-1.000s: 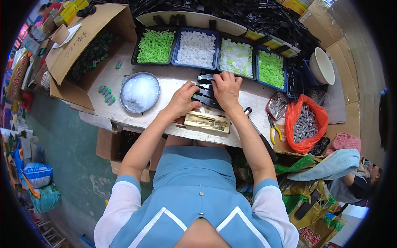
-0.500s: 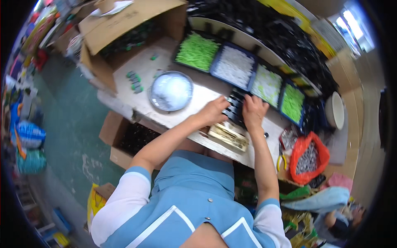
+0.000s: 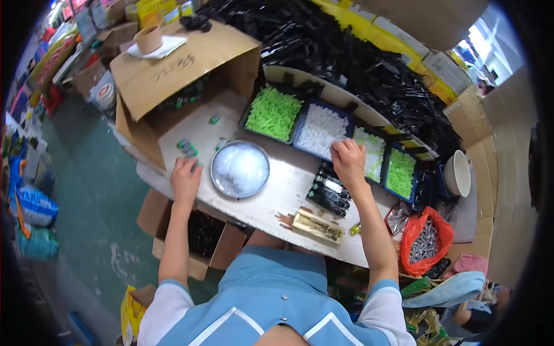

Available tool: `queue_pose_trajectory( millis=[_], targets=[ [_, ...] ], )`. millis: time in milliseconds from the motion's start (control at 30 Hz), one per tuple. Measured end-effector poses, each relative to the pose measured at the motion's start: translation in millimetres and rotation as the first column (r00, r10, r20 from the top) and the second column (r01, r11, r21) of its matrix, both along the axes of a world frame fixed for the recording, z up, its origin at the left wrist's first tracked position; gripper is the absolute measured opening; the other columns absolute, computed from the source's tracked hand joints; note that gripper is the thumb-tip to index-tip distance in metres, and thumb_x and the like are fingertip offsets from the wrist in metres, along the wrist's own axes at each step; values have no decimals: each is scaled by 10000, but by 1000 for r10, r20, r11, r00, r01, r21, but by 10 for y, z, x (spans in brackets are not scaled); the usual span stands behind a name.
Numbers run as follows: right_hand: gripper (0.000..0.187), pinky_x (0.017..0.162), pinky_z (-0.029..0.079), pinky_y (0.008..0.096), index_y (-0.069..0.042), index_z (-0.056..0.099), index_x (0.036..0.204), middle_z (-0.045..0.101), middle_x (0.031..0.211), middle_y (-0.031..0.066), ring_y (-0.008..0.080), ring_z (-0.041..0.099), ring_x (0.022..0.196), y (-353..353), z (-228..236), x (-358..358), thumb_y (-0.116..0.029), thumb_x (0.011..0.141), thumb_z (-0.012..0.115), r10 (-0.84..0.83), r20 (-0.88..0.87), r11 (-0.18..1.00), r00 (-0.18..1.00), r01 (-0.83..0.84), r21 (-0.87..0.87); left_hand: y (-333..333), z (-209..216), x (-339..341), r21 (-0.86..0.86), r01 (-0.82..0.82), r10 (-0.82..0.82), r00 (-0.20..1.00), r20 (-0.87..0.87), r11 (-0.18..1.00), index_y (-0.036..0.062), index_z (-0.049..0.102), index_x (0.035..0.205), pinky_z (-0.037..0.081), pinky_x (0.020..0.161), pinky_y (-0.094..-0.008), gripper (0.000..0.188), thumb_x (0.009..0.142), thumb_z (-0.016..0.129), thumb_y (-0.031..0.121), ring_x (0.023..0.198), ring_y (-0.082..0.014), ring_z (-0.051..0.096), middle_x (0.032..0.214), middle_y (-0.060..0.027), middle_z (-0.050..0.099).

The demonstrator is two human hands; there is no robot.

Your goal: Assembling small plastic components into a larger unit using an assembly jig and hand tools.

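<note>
At the left of the bench, the curled fingers of my left hand (image 3: 186, 183) reach a small group of green-and-grey pieces (image 3: 186, 147). The fingers look slightly apart, and no held piece shows. My right hand (image 3: 350, 163) is over the front edge of the bins, between the tray of white pieces (image 3: 323, 126) and the tray of mixed white and green pieces (image 3: 369, 151). Its fingertips are drawn together; anything in them is hidden. Below that hand, several black tube-like parts (image 3: 328, 199) lie side by side, one with a shiny silver stretch.
A round metal dish (image 3: 240, 169) sits mid-bench, with a cream slotted block (image 3: 317, 226) near the front edge. Trays of green pieces (image 3: 273, 113) flank the back row. A cardboard box (image 3: 190, 55) stands at left, a red bag of metal parts (image 3: 426, 242) at right.
Both hands have left the black parts. My left hand has gone left to the green-and-grey pieces; my right hand has moved up to the trays. The view has shifted.
</note>
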State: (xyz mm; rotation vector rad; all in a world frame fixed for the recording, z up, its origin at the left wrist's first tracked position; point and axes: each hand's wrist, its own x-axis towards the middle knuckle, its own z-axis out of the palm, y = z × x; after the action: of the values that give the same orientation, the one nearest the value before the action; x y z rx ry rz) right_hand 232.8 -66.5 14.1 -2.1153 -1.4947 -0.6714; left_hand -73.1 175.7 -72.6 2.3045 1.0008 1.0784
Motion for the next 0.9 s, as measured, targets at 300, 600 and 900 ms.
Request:
queue_pose_trajectory(
  millis=[300, 600, 900],
  targets=[
    [139, 737, 366, 437, -100, 604, 893, 549, 880, 63, 257, 514, 915, 1215, 857, 1091, -172, 775, 597, -301, 72, 948, 951, 290, 133, -77, -50, 153, 124, -165, 185, 969, -162, 978, 80, 560, 783, 420, 587, -395, 249, 671, 729, 225, 722, -275, 541, 817, -64, 470],
    [216, 790, 400, 478, -121, 635, 954, 641, 831, 72, 268, 596, 841, 1427, 959, 1565, -131, 820, 466, -517, 128, 856, 846, 510, 90, -112, -88, 76, 234, -106, 121, 991, -53, 966, 42, 573, 706, 425, 618, -408, 80, 632, 598, 24, 745, -280, 504, 766, -91, 471],
    [240, 531, 362, 200, -3, 560, 1063, 568, 712, 26, 71, 449, 570, 18, 1089, 589, -164, 896, 500, 239, -934, 965, 265, 40, 258, -59, -229, -78, 240, -31, 41, 999, -34, 970, 10, 604, 878, 425, 722, -409, 254, 628, 562, 10, 820, -315, 507, 874, -127, 532]
  ],
)
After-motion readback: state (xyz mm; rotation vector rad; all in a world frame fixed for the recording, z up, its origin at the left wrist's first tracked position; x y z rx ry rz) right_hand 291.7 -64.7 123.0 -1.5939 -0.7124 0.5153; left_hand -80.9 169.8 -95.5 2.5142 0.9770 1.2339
